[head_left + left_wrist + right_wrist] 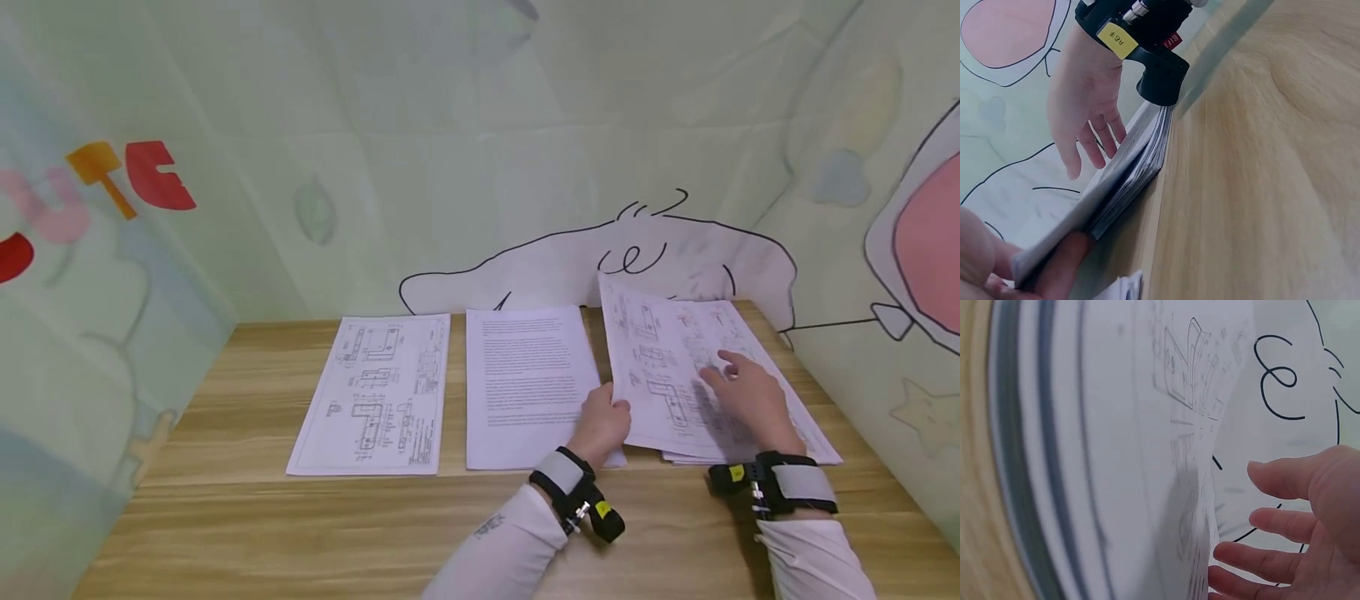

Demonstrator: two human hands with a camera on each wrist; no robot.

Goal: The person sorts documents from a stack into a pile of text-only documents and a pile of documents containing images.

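Note:
My left hand [602, 423] pinches the near left edge of some lifted sheets [643, 367] printed with technical drawings. Their left side is raised and bends over the right-hand paper stack [821, 450]. In the left wrist view, the thumb and fingers [1063, 265] have the raised edge between them, and a thick pile of sheets shows beneath. Over the right part of these pages is my right hand [752, 400], its fingers spread and loosely bent, holding nothing. The right wrist view shows those fingers [1266, 559] beside the page surface; whether they touch it I cannot tell.
A stack of text pages [525, 367] lies in the middle of the wooden table [300, 525], partly behind my left hand. Farther left is another stack with drawings [375, 392]. A printed cloth backdrop [420, 167] rises behind the table's far edge.

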